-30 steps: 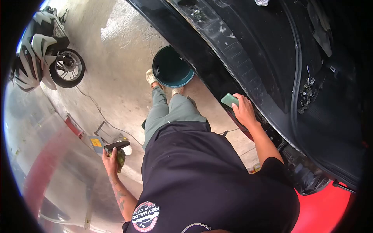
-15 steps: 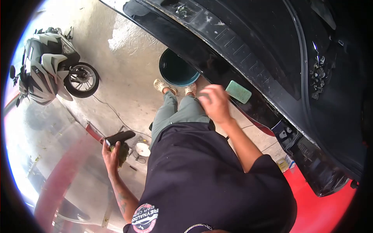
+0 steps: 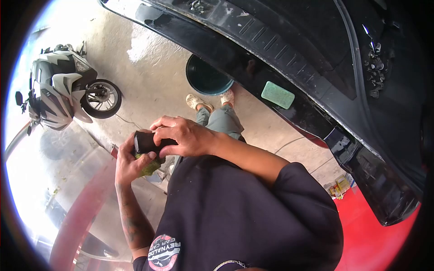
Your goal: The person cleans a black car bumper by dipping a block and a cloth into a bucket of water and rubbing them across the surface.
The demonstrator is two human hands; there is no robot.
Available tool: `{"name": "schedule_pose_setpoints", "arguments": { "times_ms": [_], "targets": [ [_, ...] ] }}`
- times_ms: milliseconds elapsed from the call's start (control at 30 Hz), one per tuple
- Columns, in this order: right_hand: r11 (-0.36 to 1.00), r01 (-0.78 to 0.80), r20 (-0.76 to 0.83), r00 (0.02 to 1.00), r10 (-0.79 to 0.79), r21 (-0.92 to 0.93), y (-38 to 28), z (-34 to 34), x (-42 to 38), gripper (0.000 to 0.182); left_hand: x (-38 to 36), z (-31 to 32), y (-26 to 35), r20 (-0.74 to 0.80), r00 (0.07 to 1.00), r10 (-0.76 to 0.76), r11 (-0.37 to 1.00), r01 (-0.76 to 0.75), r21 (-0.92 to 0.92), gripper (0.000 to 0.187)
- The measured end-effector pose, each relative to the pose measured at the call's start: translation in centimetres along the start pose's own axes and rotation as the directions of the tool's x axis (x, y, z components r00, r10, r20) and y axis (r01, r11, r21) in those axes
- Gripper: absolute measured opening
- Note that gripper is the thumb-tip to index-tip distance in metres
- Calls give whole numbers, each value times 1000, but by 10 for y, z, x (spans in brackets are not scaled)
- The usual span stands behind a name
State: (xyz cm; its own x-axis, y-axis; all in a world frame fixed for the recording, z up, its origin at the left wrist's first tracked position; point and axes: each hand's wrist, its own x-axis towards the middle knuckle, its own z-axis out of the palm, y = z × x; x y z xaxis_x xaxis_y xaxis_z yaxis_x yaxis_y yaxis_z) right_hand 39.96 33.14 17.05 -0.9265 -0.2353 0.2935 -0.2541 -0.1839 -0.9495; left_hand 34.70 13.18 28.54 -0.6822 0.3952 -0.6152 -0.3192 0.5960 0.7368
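Note:
My left hand (image 3: 127,163) is wrapped round a black block (image 3: 143,142) and a rough yellow-green pad (image 3: 152,167), with its thumb between them. Over the other end of the block, my right hand (image 3: 186,136) curls its fingers and thumb. A pale green rectangular sponge (image 3: 278,95) lies on the glossy black edge (image 3: 246,72) of the vehicle.
A dark bucket (image 3: 204,80) stands on the concrete floor beside my shoes (image 3: 197,101). At the left is a parked scooter (image 3: 58,86). Small loose pieces (image 3: 375,67) lie on the black surface at right. A red surface (image 3: 357,221) shows lower right.
My right hand has moved left from near the green sponge and has taken hold of the black block. My left hand has risen slightly with the block and pad.

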Motion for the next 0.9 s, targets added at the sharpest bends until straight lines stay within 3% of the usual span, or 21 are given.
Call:
{"name": "schedule_pose_setpoints", "arguments": {
  "times_ms": [200,300,333,433,467,600,700,733,833,900],
  "targets": [
    [993,-104,4,995,104,63,6,-6,-7,35,10,10,5,35,998,-46,999,46,-19,56],
    [993,-117,-38,992,118,34,5,-8,-6,35,15,11,6,16,1000,12,999,-13,33,56],
    [992,-121,-67,990,122,20,3,-10,-6,35,16,8,0,28,999,34,998,-35,42,64],
    [986,-167,-140,976,168,20,7,-14,-7,36,13,3,-9,-49,999,-23,984,14,-178,74],
    [984,-175,-169,969,179,37,12,-14,-9,36,13,0,-5,-36,999,-31,982,24,-185,90],
    [965,-258,-205,944,260,39,15,-22,-11,35,18,6,-18,-192,981,34,924,-104,-369,106],
    [953,-304,-231,926,300,18,21,-27,-10,37,23,1,-29,-163,987,-1,890,-74,-450,98],
    [943,-333,-242,913,329,28,20,-31,-9,37,24,-1,-28,-161,987,-30,888,-47,-458,83],
    [910,-415,-299,868,397,2,24,-41,-11,44,31,-6,-29,-195,979,-61,881,-39,-471,68],
    [906,-411,-356,836,418,100,39,-46,-15,47,40,-10,-24,-206,976,-69,899,-29,-437,62]
  ]
}}
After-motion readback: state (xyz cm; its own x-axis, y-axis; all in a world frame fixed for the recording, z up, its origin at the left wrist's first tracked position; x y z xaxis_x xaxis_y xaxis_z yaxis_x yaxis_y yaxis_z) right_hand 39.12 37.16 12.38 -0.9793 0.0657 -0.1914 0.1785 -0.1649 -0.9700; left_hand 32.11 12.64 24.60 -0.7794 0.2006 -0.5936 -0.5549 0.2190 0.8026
